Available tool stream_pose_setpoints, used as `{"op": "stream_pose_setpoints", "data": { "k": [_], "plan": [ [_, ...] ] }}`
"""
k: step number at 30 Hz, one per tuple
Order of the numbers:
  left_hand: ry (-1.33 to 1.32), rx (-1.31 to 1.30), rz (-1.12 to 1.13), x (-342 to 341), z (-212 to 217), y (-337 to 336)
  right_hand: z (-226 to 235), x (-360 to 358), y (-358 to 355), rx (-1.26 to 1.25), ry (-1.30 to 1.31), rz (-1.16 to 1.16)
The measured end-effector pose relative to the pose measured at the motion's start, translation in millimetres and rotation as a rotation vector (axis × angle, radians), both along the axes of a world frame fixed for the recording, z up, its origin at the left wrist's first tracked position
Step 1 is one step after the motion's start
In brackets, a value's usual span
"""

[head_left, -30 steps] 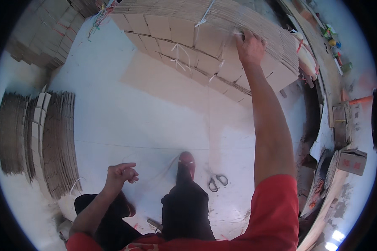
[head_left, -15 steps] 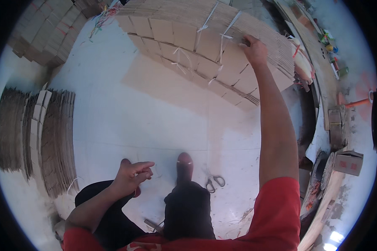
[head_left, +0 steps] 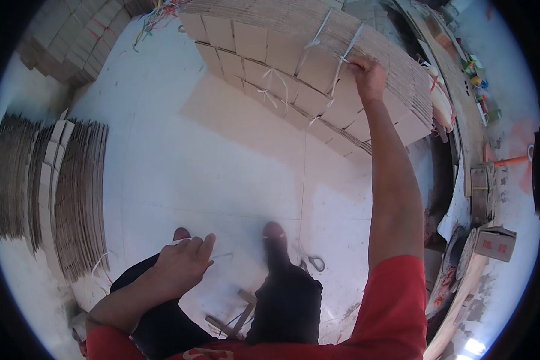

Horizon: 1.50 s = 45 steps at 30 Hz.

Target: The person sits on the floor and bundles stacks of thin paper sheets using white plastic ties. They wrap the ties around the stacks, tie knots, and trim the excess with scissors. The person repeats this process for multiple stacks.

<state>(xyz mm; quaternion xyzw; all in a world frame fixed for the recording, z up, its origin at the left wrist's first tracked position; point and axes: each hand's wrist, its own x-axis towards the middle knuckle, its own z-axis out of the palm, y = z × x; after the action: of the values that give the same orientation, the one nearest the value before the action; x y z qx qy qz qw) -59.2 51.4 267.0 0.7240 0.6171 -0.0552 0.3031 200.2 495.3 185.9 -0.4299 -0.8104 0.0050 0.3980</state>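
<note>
My right hand (head_left: 371, 78) reaches far forward to a tall tied stack of flattened cardboard boxes (head_left: 249, 42). Its fingers pinch a white tie string (head_left: 346, 55) running across the stack's top edge and down its side. Another white string (head_left: 309, 51) is knotted just left of it, and loose ends hang lower down. My left hand (head_left: 186, 264) hovers above my left thigh, back up, with the fingers curled in. A thin pale strand shows beside its fingertips, but what lies inside the hand is hidden.
Scissors (head_left: 312, 263) lie on the pale floor right of my foot. More flattened-cardboard stacks (head_left: 81, 198) stand at left, with bundles (head_left: 72, 42) at the far left. A wooden piece (head_left: 244, 312) is between my legs. A small carton (head_left: 496, 243) sits at right.
My left hand has turned from a sideways, pointing pose to back up with fingers curled. My right hand has shifted onto the string. The stack appears slightly farther right in view.
</note>
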Motion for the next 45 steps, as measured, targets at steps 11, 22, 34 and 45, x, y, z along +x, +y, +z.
{"op": "stream_pose_setpoints", "data": {
  "k": [11,22,34,45],
  "plan": [
    [-0.109,-0.145,-0.018,-14,-9,22,15,33,9,-0.655,0.621,0.311],
    [-0.222,-0.021,-0.17,-5,-6,28,22,47,16,-0.814,0.906,0.4],
    [-0.214,-0.023,-0.153,-2,-4,33,15,51,20,-0.775,1.063,0.453],
    [-0.221,-0.009,-0.16,-3,-12,31,4,34,10,-0.493,0.56,0.274]
  ]
}}
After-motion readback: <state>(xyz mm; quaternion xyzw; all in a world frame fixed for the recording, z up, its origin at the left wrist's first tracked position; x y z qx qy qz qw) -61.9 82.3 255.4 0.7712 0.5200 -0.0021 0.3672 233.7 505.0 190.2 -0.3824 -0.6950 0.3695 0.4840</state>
